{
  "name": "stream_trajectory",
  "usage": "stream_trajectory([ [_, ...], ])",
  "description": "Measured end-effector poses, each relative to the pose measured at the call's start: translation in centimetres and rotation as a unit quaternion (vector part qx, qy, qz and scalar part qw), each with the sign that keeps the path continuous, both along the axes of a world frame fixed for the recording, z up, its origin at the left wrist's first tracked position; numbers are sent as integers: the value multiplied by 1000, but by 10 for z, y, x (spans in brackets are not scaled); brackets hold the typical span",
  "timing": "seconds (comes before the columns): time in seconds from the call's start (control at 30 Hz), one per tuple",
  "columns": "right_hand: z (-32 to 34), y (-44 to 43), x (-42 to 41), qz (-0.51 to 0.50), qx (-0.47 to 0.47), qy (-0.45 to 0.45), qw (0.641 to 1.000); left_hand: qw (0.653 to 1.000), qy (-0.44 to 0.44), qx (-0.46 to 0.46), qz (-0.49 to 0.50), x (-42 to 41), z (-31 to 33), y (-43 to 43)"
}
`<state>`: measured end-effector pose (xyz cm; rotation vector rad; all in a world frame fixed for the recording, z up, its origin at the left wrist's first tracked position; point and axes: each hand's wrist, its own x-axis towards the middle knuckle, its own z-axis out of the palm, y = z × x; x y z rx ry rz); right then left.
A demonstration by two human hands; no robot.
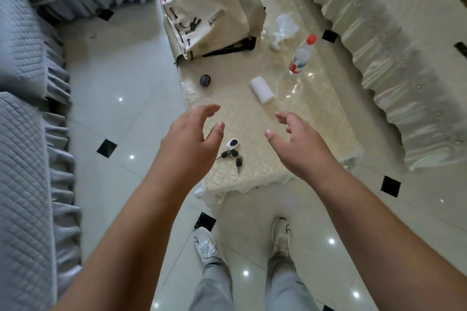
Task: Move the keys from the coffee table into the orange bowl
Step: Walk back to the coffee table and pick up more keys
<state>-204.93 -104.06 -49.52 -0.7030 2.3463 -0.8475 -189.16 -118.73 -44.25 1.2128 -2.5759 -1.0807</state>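
Note:
A bunch of keys with a white-and-dark fob lies near the front edge of the cream-covered coffee table. My left hand hovers just left of and above the keys, fingers spread, holding nothing. My right hand hovers to their right, also open and empty. Neither hand touches the keys. No orange bowl shows in this view.
On the table stand a beige bag, a red-capped bottle, a white roll, a dark round object and crumpled plastic. A grey sofa runs along the left, a cream sofa on the right. My feet stand on glossy tile.

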Motion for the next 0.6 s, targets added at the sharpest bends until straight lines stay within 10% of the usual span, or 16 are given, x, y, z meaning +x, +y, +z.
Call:
stream_trajectory([
  [0.6, -157, -7, -16, 69, 55, 18, 996, 993, -110, -2, 48, -17, -202, -1],
])
